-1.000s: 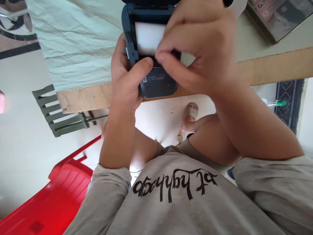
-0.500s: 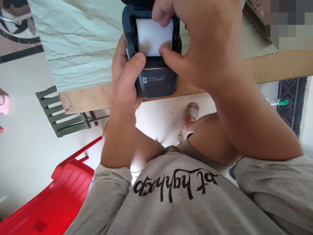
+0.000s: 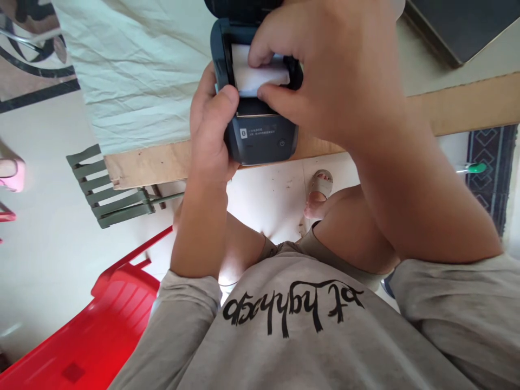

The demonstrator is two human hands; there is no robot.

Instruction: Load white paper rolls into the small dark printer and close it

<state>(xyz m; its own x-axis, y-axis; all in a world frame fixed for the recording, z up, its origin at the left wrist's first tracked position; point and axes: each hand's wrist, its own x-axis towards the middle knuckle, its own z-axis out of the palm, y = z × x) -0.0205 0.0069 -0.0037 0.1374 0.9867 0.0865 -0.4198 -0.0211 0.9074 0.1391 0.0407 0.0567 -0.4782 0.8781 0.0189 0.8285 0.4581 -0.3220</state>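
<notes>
A dark portable label printer [image 3: 262, 138] is held over the table's front edge with its lid [image 3: 239, 8] swung up. My left hand [image 3: 211, 119] wraps round its left side, the thumb on the rim. Inside the printer's bay lies a white paper roll [image 3: 244, 73]. My right hand [image 3: 320, 76] reaches in from the right and pinches the roll between thumb and fingers. The roll's right end sits tilted up a little in the bay. Part of the bay's right side is hidden by my right hand.
A pale green cloth [image 3: 134, 70] covers the wooden table [image 3: 150, 165]. A dark flat object [image 3: 459, 27] lies at the table's right. Below left are a green slatted folding stool [image 3: 109, 189] and a red plastic chair [image 3: 109, 325]. A patterned dark mat [image 3: 491, 173] is at right.
My right thumb and fingers have closed in on the paper roll, and its right end has shifted up and tilted. The printer is turned slightly. My left hand keeps its hold.
</notes>
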